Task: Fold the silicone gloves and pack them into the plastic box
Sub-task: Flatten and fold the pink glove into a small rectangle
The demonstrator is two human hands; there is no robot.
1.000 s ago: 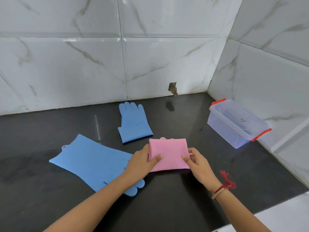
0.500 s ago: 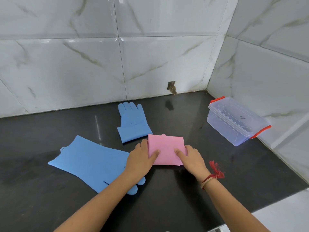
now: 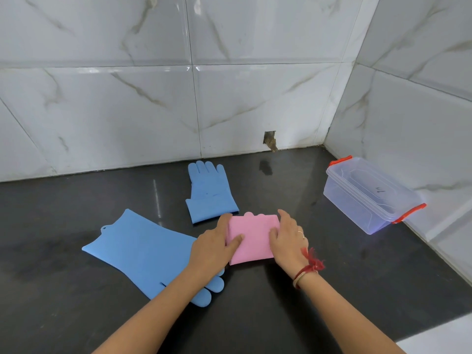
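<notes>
On the dark polished counter (image 3: 293, 290), close to the person, lies a folded pink glove (image 3: 251, 238), a squarish packet with small finger bumps showing along its far edge. Both hands press on it: the left hand (image 3: 213, 247) covers its left side with the thumb laid flat on the pink, fingers curled round the edge; the right hand (image 3: 287, 241) grips the right edge, fingers bent over the top. A ring and a red thread wristband (image 3: 310, 265) show on the right side. Left of the packet a large blue glove (image 3: 138, 251) lies flat and unfolded, partly under the left forearm. Beyond, a smaller folded blue glove (image 3: 210, 192) points its fingers to the tiled wall (image 3: 127, 111). Well apart to the right, the clear plastic box (image 3: 367, 198) with red clips stands by the side wall; a small dark scribble on it, possibly handwriting, is too faint to read.
</notes>
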